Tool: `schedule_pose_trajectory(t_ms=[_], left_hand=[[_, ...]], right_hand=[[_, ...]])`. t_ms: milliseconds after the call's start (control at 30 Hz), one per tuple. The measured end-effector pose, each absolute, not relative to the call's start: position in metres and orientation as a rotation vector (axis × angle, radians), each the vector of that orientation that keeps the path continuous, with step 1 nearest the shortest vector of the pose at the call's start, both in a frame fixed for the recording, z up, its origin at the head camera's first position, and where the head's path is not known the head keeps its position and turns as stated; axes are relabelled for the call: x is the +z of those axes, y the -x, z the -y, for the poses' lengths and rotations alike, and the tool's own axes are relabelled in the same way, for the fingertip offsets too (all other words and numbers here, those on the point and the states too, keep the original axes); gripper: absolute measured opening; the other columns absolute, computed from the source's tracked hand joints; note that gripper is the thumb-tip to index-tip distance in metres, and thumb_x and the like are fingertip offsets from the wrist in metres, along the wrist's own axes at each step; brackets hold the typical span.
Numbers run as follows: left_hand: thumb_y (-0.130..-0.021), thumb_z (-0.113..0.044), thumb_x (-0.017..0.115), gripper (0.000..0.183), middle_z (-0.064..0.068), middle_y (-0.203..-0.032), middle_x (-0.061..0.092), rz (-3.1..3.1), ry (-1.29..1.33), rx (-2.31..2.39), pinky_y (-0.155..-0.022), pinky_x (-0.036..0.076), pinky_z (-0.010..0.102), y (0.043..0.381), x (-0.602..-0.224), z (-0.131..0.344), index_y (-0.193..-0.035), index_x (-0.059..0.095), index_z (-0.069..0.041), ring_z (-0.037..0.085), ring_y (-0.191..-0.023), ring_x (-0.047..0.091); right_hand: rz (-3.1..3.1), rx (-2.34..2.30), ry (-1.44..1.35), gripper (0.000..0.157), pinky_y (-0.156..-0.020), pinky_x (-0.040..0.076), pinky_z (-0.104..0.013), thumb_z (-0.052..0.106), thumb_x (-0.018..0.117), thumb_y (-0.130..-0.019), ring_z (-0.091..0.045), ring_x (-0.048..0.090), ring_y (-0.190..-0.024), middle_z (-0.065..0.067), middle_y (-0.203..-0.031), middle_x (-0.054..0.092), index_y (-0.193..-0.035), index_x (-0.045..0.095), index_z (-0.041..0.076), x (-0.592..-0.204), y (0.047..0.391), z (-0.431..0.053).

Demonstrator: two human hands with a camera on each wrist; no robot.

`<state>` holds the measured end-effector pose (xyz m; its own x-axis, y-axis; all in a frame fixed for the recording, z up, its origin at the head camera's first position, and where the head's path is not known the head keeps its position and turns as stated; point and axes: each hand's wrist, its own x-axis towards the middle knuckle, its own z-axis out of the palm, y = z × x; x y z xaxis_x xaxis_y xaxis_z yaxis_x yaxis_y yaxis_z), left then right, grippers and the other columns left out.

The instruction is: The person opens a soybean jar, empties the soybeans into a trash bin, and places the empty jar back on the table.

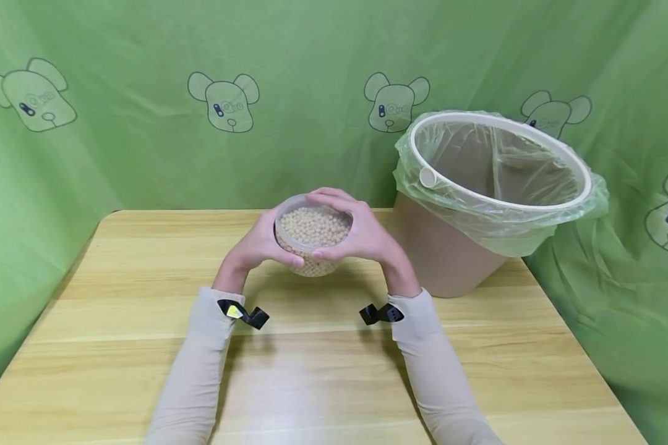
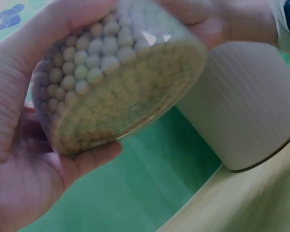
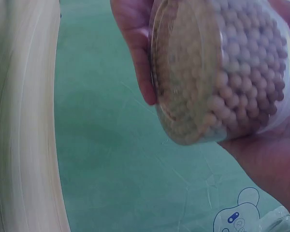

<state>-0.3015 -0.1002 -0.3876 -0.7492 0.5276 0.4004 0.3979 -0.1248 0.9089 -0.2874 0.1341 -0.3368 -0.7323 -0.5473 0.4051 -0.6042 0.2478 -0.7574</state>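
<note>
A clear plastic jar (image 1: 312, 267) full of small round beige balls (image 1: 313, 226) is held up over the table between both hands. My left hand (image 1: 260, 242) grips its left side, the thumb along the near side below the pale rim. On the opposite side my right hand (image 1: 365, 233) grips it, thumb at the near rim and fingers over the far rim. The left wrist view shows the underside of the jar (image 2: 130, 92), tilted, with balls against the clear wall. In the right wrist view the jar (image 3: 246, 72) fills the upper right.
A tall pinkish-beige bin (image 1: 451, 247) stands at the table's back right, lined with a thin green bag (image 1: 501, 228) under a white ring (image 1: 586, 179). The wooden table (image 1: 306, 383) runs back to a green curtain (image 1: 312, 142) with bear-head drawings. Black straps circle both sleeved wrists.
</note>
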Motion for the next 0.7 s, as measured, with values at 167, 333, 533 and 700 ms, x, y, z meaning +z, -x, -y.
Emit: schedule_pose_trajectory(t_ms=[167,333,533,700], left_hand=[[-0.056,0.001,0.091,0.108,0.014,-0.144,0.052,-2.017,-1.075,2.026,-0.112,0.049,0.044,0.302,-0.385,0.101,-0.152,0.041,-0.011,0.029,-0.128,0.054],[-0.056,-0.004,0.095,0.111,0.007,-0.146,0.053,-2.262,-0.920,2.099,-0.113,0.048,0.047,0.299,-0.382,0.092,-0.153,0.043,-0.021,0.025,-0.131,0.054],[-0.051,-0.028,0.103,0.124,0.003,-0.149,0.053,-2.632,-0.623,1.990,-0.114,0.047,0.046,0.294,-0.381,0.077,-0.156,0.037,-0.029,0.022,-0.134,0.053],[-0.052,-0.027,0.102,0.124,0.005,-0.150,0.053,-2.609,-0.640,1.962,-0.114,0.047,0.046,0.295,-0.384,0.077,-0.157,0.036,-0.026,0.024,-0.135,0.053]], right_hand=[[2.430,1.525,-1.132,0.093,-0.117,0.042,-0.051,0.014,0.095,-0.063,-0.027,0.045,-0.140,-0.010,-0.154,0.048,-0.147,0.055,0.009,-0.336,0.288,-0.134],[2.501,1.487,-0.784,0.096,-0.120,0.038,-0.052,0.022,0.095,-0.066,-0.028,0.041,-0.144,-0.010,-0.158,0.042,-0.151,0.051,0.013,-0.334,0.282,-0.122],[2.511,1.515,-0.411,0.101,-0.119,0.040,-0.049,0.037,0.094,-0.068,-0.030,0.043,-0.140,-0.014,-0.158,0.038,-0.153,0.046,0.010,-0.339,0.279,-0.104],[2.508,1.519,-0.447,0.100,-0.118,0.042,-0.049,0.033,0.095,-0.065,-0.031,0.045,-0.139,-0.015,-0.156,0.040,-0.151,0.049,0.010,-0.341,0.282,-0.107]])
